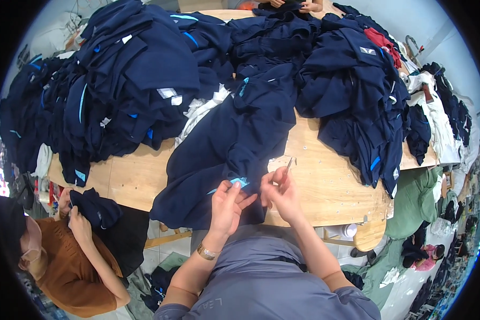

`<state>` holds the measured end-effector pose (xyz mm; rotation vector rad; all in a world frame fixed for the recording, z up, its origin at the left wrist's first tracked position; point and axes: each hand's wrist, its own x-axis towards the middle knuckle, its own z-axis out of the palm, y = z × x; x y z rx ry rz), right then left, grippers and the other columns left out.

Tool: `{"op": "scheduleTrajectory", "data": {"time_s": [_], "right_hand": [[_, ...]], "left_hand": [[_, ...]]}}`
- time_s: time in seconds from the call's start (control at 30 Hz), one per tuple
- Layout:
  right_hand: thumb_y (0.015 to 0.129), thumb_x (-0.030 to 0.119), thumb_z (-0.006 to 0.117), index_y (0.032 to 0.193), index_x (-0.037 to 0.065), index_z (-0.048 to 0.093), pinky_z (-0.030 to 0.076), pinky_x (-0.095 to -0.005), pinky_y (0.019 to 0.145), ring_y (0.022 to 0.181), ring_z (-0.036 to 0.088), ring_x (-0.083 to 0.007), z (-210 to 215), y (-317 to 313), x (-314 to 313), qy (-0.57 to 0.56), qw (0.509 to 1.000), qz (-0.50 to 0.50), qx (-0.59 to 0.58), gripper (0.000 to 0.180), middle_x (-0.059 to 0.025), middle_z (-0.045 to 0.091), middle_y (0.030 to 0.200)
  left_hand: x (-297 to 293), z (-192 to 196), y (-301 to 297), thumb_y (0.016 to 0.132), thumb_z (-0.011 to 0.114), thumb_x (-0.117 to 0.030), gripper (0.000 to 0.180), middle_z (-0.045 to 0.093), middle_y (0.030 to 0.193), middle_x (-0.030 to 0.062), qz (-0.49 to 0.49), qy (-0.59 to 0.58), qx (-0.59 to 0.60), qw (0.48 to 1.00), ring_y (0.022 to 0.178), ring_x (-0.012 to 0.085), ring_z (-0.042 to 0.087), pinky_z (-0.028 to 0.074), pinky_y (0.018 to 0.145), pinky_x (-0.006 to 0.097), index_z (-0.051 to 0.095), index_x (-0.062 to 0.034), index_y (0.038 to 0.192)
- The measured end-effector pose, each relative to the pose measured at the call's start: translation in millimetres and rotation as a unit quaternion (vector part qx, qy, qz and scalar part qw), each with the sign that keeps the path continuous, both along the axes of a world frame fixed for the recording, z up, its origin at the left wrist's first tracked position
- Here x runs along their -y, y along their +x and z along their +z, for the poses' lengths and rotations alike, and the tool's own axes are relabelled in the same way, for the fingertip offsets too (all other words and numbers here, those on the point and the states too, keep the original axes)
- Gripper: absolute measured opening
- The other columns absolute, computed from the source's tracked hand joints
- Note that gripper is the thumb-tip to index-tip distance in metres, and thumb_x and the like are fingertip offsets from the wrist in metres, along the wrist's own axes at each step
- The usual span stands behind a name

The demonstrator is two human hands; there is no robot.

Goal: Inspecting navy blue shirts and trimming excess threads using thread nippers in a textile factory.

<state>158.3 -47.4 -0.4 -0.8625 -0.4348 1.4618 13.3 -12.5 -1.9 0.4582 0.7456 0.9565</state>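
Observation:
A navy garment (232, 128) with light blue trim lies lengthwise over the table's front edge. My left hand (229, 207) pinches its light blue trim (239, 182) between thumb and forefinger, other fingers loosely spread. Just to the right, my right hand (281, 194) is closed around a slim metal tool (288, 164), perhaps thread snips. The tool's tip points up and away from the cloth; its rest is hidden in the fingers.
Large heaps of navy garments (138, 69) (352, 85) flank the wooden table (336, 165). A person in a brown top (80, 266) handles dark cloth at left. Another person's hands (310, 6) show at the far edge. White cloth (200, 109) lies beside the left heap.

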Motion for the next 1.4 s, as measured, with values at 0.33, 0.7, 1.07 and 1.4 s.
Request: {"op": "scheduleTrajectory", "data": {"time_s": [0.33,0.7,1.07,1.4], "right_hand": [[0.083,0.0,0.055,0.083,0.008,0.038,0.035,-0.0201,0.065,0.071,0.043,-0.0081,-4,-6,-7,0.042,0.986,-0.054,0.15,0.019,-0.0021,0.047,0.079],[0.081,-0.001,0.053,0.081,0.012,0.039,0.03,-0.0187,0.066,0.072,0.038,-0.0066,-2,10,-4,0.023,0.998,-0.041,-0.049,0.02,0.0032,0.039,0.076],[0.082,0.001,0.054,0.081,0.01,0.036,0.032,-0.0168,0.046,0.052,0.037,-0.0031,53,128,33,0.071,0.928,-0.256,0.261,0.02,0.0041,0.035,0.066],[0.081,-0.003,0.055,0.094,0.003,0.037,0.046,-0.0242,0.046,0.055,0.055,-0.0124,-37,119,-106,0.098,0.834,-0.139,0.524,0.023,-0.007,0.051,0.079]], "left_hand": [[-9,14,-14,0.092,0.048,-0.02,0.02,0.062,0.093,0.0129,-0.044,0.075,-0.094,0.992,0.076,0.0176,0.063,0.052,0.069,0.027,0.054,-0.0012,0.097],[-18,8,-16,0.088,0.054,-0.013,0.012,0.062,0.088,0.0077,0.022,0.233,-0.21,0.949,0.08,0.0099,0.059,0.047,0.069,0.021,0.056,-0.0011,0.092],[-45,-11,-80,0.075,0.068,-0.016,0.041,0.047,0.115,0.0193,0.089,0.377,-0.639,0.665,0.111,0.0352,0.043,0.034,0.094,0.04,0.049,-0.0038,0.11],[-39,-33,-100,0.076,0.067,-0.018,0.049,0.048,0.112,0.0224,0.081,0.312,-0.655,0.684,0.105,0.0347,0.045,0.037,0.089,0.039,0.044,0.0001,0.117]]}}
